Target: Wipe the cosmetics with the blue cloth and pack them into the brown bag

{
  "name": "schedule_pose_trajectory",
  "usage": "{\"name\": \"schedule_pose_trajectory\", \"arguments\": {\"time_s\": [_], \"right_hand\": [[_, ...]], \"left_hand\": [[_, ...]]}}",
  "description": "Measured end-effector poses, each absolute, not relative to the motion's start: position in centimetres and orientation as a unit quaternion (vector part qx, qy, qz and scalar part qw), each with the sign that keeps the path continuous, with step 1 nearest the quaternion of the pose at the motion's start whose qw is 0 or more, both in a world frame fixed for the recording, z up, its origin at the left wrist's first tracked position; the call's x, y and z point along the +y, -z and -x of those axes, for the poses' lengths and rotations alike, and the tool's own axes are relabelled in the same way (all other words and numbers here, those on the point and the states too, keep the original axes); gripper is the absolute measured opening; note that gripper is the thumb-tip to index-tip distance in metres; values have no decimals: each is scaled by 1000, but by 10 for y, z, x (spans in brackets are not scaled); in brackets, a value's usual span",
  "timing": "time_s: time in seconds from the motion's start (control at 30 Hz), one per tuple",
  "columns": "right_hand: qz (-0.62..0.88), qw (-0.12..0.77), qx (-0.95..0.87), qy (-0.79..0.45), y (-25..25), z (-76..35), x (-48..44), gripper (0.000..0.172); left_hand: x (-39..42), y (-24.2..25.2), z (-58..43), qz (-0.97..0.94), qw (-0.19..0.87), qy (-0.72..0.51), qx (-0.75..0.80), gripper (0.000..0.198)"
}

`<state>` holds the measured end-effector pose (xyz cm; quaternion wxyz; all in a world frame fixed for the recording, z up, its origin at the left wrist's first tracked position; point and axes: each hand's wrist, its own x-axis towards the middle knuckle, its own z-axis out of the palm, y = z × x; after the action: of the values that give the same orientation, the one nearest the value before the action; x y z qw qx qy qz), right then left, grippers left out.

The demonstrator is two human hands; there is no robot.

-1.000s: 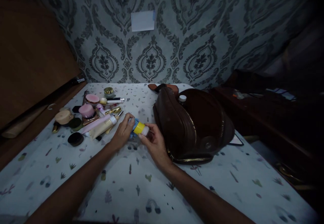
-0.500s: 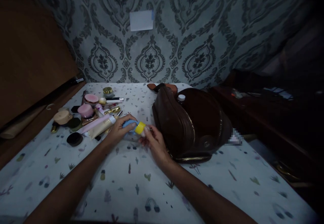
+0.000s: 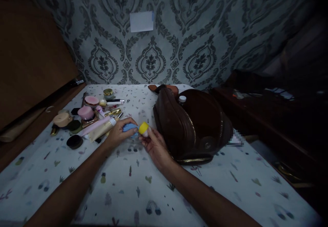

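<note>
My left hand [image 3: 120, 131] is closed around a blue cloth [image 3: 130, 128], bunched up between thumb and fingers. Pinched in my right hand [image 3: 156, 145] is a small container with a yellow lid [image 3: 143, 128] and a pale body; its exact kind is unclear. The two hands are close together above the patterned tablecloth [image 3: 138, 179], with a narrow gap between cloth and lid. Just right of my right hand stands a dark brown leather bag [image 3: 176, 128], a white-capped bottle [image 3: 182, 99] showing at its top.
Left of my hands lies a cluster of cosmetics: a cream tube [image 3: 102, 130], a pink jar [image 3: 85, 112], a black round lid [image 3: 74, 141] and several others. A patterned wall rises behind, with a white card [image 3: 141, 22] on it. Brown wooden furniture [image 3: 33, 56] borders the left side.
The blue cloth, which was against the yellow lid, is now apart from it. My right hand has tilted the container so the lid points more upward.
</note>
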<state>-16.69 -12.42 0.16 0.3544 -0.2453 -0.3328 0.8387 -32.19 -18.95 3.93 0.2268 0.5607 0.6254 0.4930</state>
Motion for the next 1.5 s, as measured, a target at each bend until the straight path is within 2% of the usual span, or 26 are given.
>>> {"name": "schedule_pose_trajectory", "arguments": {"time_s": [0.27,0.5,0.7,0.83,1.0,1.17,1.33,1.5], "right_hand": [[261,363,-372,-813,4,168,-126,51],[256,388,-537,-704,6,166,-123,41],[224,365,-629,-649,9,162,-124,38],[190,357,-655,-639,5,162,-127,37],[167,307,-584,-733,-2,160,-127,44],[182,328,-525,-764,-2,162,-125,47],[199,365,-555,-721,1,163,-125,45],[188,425,-668,-581,-1,158,-128,35]], "left_hand": [[-190,-42,317,-561,214,-511,615,26],[-191,-48,314,-582,194,-483,625,21],[-189,-45,324,-575,211,-472,634,25],[-188,-46,329,-555,235,-480,637,26],[-186,-41,333,-518,306,-494,628,31],[-183,-27,334,-464,375,-514,616,39],[-183,-19,337,-421,434,-492,627,51],[-188,-15,341,-428,461,-485,607,64]]}}
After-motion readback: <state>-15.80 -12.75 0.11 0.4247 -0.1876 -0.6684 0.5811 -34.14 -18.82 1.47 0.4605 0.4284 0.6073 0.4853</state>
